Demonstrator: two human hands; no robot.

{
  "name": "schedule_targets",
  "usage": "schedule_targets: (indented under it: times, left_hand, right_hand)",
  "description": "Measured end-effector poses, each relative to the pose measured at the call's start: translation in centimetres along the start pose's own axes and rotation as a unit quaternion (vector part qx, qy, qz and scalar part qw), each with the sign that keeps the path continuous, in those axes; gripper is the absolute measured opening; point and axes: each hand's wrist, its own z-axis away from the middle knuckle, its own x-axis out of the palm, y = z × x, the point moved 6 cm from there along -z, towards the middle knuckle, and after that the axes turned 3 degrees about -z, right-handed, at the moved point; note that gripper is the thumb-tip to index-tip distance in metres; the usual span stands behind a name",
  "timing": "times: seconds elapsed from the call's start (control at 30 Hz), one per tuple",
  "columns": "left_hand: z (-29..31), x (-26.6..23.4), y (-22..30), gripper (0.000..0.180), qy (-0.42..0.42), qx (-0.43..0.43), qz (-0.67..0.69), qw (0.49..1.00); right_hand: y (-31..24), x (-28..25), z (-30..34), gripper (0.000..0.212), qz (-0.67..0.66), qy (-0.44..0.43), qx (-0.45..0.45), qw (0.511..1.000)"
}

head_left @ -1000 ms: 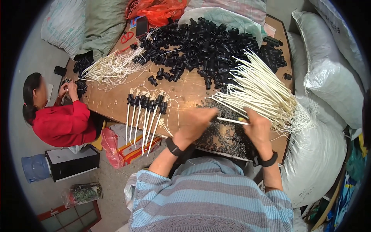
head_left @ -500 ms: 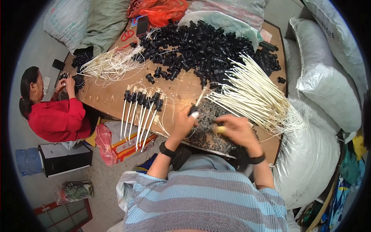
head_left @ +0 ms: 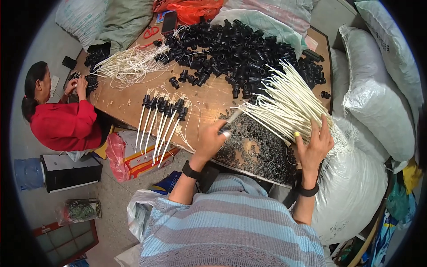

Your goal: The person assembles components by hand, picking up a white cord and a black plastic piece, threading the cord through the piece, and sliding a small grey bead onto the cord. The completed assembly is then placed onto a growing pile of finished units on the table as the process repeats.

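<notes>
My left hand [head_left: 211,141] is closed round a pale rod [head_left: 234,116] with a dark lower end, smeared by motion; its thumb has a white wrap. Over the lower part of a big bundle of cream-white wired tubes [head_left: 289,100] lies my right hand [head_left: 315,144], fingers apart, a yellow wrap on its thumb. Whether it grips a tube cannot be made out. Between my hands spreads a layer of small dark grey pieces [head_left: 262,153]. Several black fittings with white tubes [head_left: 162,109] lie in a row left of my left hand.
Black plastic fittings [head_left: 235,49] are heaped at the table's back. Another white wire bundle [head_left: 129,66], red scissors [head_left: 151,32] and a phone [head_left: 169,22] lie back left. A person in red [head_left: 62,120] works at the left end. Stuffed white sacks [head_left: 378,84] crowd the right.
My right hand has moved right, from above the small grey pieces to the tube bundle, and its fingers have spread. My left hand still holds the rod, little moved.
</notes>
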Motion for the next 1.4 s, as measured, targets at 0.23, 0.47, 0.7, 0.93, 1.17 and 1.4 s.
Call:
schedule_targets:
  times: [0.23, 0.47, 0.7, 0.93, 1.17, 1.4]
  left_hand:
    - [0.4, 2.7, 7.6, 0.03, -0.033, 0.167, -0.047, 0.984]
    - [0.0, 2.1, 0.2, 0.018, -0.009, -0.149, 0.216, 0.965]
    - [-0.5, 1.8, 1.8, 0.017, -0.008, -0.023, 0.04, 0.999]
    - [0.3, 2.2, 2.5, 0.039, -0.023, 0.092, -0.114, 0.989]
    - [0.7, 2.6, 3.6, 0.04, -0.048, 0.118, -0.177, 0.976]
    - [0.9, 3.5, 3.7, 0.043, -0.102, 0.103, -0.193, 0.97]
  right_hand:
    - [-4.0, 7.9, 2.1, 0.035, -0.588, -0.229, 0.11, 0.768]
    - [-7.7, 4.4, 1.7, 0.024, -0.567, -0.205, 0.002, 0.798]
    - [-10.0, 6.8, 3.3, 0.026, -0.456, -0.215, 0.018, 0.863]
    - [-9.3, 7.1, 3.3, 0.013, -0.399, -0.148, 0.002, 0.905]
    - [-9.2, 7.7, 3.3, 0.01, -0.427, -0.14, 0.028, 0.893]
    - [-9.5, 8.8, 3.9, 0.013, -0.456, -0.209, 0.04, 0.864]
